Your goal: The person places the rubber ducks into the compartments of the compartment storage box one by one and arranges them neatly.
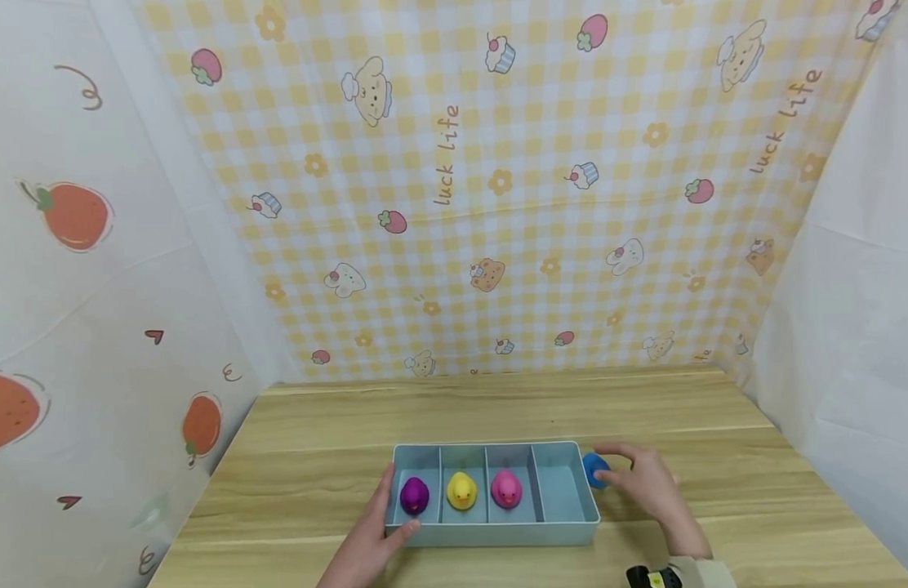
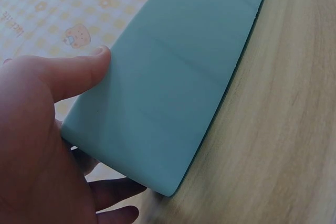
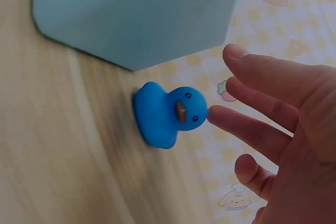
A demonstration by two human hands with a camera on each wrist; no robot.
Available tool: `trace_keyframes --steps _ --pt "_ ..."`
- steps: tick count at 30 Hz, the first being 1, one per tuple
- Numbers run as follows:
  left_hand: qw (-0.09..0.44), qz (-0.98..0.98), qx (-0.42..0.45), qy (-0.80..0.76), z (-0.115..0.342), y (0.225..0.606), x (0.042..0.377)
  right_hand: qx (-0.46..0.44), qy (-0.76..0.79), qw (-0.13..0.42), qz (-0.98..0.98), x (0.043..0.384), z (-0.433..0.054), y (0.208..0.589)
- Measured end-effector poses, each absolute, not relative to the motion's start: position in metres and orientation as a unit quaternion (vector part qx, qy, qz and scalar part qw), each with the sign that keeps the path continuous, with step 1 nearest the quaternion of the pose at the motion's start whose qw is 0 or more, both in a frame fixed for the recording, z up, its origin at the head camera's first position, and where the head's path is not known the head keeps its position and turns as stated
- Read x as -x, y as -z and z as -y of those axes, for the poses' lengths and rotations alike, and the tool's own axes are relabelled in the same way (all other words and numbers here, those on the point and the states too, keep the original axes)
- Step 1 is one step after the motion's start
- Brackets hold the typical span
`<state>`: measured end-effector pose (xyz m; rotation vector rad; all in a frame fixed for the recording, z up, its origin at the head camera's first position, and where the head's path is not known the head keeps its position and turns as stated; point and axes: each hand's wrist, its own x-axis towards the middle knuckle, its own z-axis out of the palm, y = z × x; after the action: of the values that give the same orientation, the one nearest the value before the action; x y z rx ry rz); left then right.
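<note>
Reaching with loose, spread fingers, the right hand [image 3: 286, 129] is just touching the blue duck [image 3: 167, 114] beside the tray [image 1: 567, 531], which the left hand [image 1: 366, 543] is gripping; a nudge may be toppling it away.

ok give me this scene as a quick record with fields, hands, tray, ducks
tray: pale blue tray with four compartments, on the wooden table
compartments, left to right: purple duck; yellow duck; pink duck; empty
outside tray: blue duck on the table by the tray's right end
left hand: holds the tray's left end, thumb on the front wall
right hand: fingers spread, one fingertip at the blue duck, not gripping it
</note>
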<state>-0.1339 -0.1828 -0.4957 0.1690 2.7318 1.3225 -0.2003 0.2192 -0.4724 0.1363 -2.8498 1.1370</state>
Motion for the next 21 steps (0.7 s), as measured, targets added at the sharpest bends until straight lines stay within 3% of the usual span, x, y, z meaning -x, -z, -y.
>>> trace_keyframes --steps 21 --pt "0.047 -0.899 -0.056 -0.432 0.183 0.497 0.134 -0.030 -0.352 -0.003 0.936 0.203 -0.226 0.493"
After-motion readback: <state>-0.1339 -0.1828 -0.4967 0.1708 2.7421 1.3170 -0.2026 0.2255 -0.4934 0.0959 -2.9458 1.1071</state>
